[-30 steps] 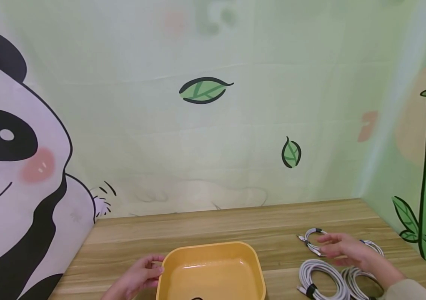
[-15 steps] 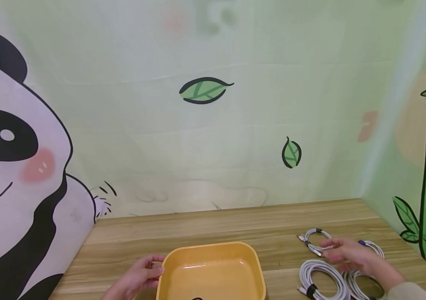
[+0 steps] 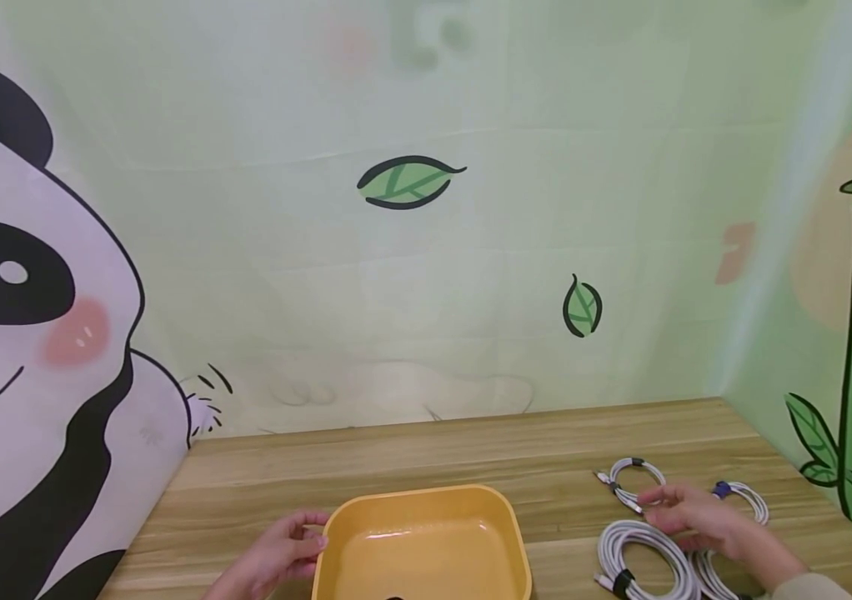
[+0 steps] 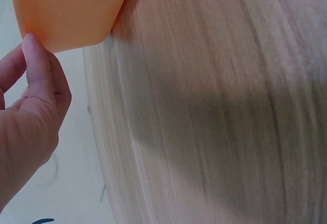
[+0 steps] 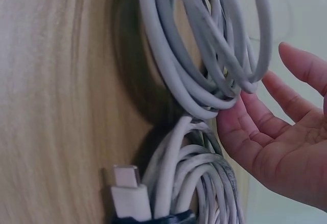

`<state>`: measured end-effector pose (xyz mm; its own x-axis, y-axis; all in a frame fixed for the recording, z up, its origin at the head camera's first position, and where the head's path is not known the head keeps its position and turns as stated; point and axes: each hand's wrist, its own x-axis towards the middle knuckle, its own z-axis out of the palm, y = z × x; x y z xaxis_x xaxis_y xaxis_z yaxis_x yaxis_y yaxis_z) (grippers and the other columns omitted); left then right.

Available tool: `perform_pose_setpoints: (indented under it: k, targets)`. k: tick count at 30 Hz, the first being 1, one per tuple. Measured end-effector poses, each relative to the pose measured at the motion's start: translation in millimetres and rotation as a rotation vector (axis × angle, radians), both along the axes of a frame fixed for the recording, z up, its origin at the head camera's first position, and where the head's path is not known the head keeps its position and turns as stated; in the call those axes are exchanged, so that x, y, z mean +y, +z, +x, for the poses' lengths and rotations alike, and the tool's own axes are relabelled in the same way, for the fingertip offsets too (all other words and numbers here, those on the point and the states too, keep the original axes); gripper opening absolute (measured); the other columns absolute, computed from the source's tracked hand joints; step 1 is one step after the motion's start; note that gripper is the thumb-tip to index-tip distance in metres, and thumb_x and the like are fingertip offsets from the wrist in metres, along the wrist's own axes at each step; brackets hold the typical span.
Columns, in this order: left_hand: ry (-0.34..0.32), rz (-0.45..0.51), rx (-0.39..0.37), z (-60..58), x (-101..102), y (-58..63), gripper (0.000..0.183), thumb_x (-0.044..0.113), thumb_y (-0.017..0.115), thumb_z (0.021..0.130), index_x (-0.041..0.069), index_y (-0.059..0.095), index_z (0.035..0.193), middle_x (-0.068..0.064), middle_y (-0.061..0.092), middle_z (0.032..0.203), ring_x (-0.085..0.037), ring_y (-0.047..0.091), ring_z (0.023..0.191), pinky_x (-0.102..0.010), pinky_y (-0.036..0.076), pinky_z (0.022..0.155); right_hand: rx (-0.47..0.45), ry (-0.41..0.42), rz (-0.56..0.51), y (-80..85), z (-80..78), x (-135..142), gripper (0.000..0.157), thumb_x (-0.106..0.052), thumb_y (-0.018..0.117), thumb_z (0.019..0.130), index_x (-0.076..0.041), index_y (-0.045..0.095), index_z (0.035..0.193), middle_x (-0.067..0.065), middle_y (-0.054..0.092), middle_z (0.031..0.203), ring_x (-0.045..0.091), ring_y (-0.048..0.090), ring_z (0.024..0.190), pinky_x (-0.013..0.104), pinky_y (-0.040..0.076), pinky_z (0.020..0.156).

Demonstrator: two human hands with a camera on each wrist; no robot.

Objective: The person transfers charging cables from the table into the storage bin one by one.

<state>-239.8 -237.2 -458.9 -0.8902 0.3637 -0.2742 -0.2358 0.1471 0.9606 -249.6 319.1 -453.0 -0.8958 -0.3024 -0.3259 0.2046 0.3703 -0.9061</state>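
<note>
My left hand holds the near-left side of a yellow plastic tray at its rim. In the left wrist view the thumb lies against the outside of the tray wall. Over the cables on the right, my right hand hovers with relaxed, spread fingers. A large grey-white coiled charging cable lies beside it, bound with a black strap. In the right wrist view, the fingertips are right at the edge of a cable coil. Below that coil shows a USB-C plug.
A smaller coiled cable lies behind the large one. Another coil with a blue strap sits farther right, and a further coil is partly hidden under the right forearm. A printed cloth backdrop stands behind the wooden table.
My right hand has drifted slightly down and nearer over the cables, uncovering more of the small back coil and the blue strap. The left hand and the tray stay in place.
</note>
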Motion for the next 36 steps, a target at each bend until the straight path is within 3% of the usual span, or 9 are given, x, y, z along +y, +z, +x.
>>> perform_pose_setpoints:
  k: [6, 25, 36]
  targets:
    - [0.040, -0.039, -0.001, 2.4, 3.3, 2.3, 0.046, 0.012, 0.055, 0.086, -0.009, 0.035, 0.123, -0.004, 0.054, 0.089, -0.009, 0.056, 0.074, -0.021, 0.050, 0.063, -0.007, 0.020, -0.028, -2.9, 0.1, 1.0, 0.052, -0.012, 0.055, 0.083, 0.013, 0.033, 0.122, 0.002, 0.056, 0.096, 0.012, 0.052, 0.085, 0.035, 0.045, 0.072]
    - [0.044, -0.042, 0.000, 1.8, 2.2, 1.4, 0.048, 0.014, 0.057, 0.085, -0.008, 0.036, 0.123, -0.004, 0.053, 0.089, -0.009, 0.056, 0.074, -0.022, 0.051, 0.063, 0.021, 0.097, -0.084, -12.6, -1.9, 3.1, 0.055, -0.004, 0.056, 0.077, 0.019, 0.029, 0.119, -0.002, 0.053, 0.090, 0.009, 0.050, 0.082, 0.027, 0.048, 0.067]
    - [0.028, -0.033, 0.003, 2.1, 2.1, 2.4, 0.047, 0.013, 0.056, 0.086, -0.009, 0.036, 0.123, -0.003, 0.054, 0.090, -0.008, 0.056, 0.075, -0.021, 0.050, 0.063, 0.081, 0.083, 0.037, -13.3, -0.3, -0.3, 0.052, -0.003, 0.056, 0.072, 0.019, 0.036, 0.116, 0.004, 0.055, 0.093, 0.012, 0.050, 0.080, 0.025, 0.046, 0.062]
